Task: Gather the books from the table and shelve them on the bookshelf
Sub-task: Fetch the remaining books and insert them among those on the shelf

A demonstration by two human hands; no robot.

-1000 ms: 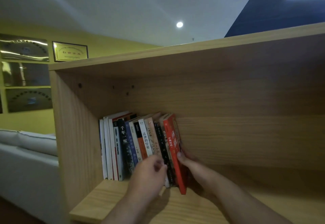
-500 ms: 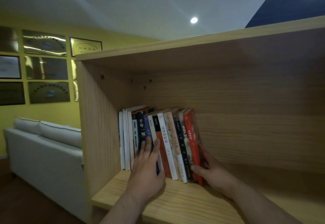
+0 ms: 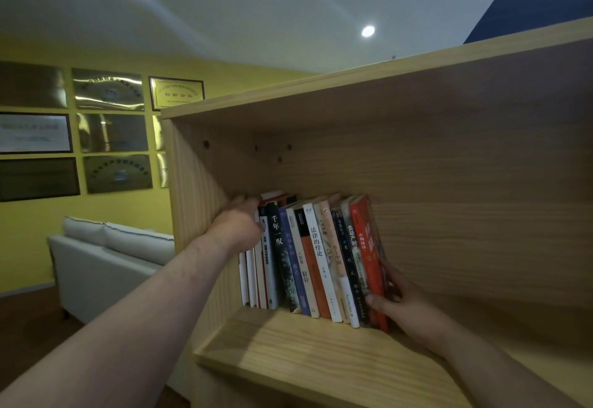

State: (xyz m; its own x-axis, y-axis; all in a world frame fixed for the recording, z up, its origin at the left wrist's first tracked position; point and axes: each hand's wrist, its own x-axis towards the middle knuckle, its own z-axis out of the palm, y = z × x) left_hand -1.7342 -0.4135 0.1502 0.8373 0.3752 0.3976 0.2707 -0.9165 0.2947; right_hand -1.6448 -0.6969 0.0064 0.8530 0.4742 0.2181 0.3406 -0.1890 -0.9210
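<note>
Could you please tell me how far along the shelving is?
Done: a row of books stands on the bookshelf, leaning. In hand: the right hand grips the red book at the row's right end; the left hand is at the tops of the leftmost books. Left: straightening the row; the table is out of view, so remaining books are unknown.

Wooden bookshelf (image 3: 288, 346) board carries row of books (image 3: 314, 257), leaning left.
</note>
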